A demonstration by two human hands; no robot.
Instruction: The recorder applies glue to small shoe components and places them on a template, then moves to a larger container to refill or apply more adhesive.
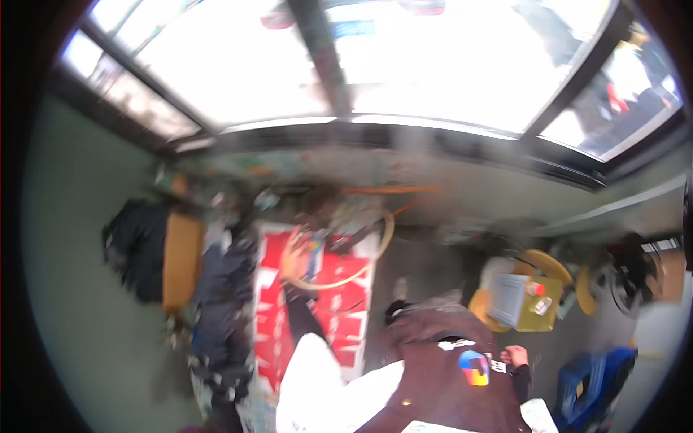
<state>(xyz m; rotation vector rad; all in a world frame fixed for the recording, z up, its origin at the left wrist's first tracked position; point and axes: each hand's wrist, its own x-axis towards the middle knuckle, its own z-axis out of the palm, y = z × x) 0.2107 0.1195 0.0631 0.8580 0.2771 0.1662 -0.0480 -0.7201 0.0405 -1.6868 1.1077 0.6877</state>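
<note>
In the head view, the left hand point(292, 254) is just left of the frame's centre, fingers toward the top, over a red-and-white sheet point(270, 350); the sheet probably serves as a cover beneath the things on it. A pale curved band point(339, 283) meets the hand near the wrist; blur hides whether the fingers close on anything. The band, having no single straight axis, bows toward the bottom, its right end rising toward the top. A narrow blue item point(315, 258) beside the hand runs roughly top to bottom. The right hand point(515, 355), lower right, looks loosely curled, perhaps simply idle; whether it grips anything, I cannot tell.
</note>
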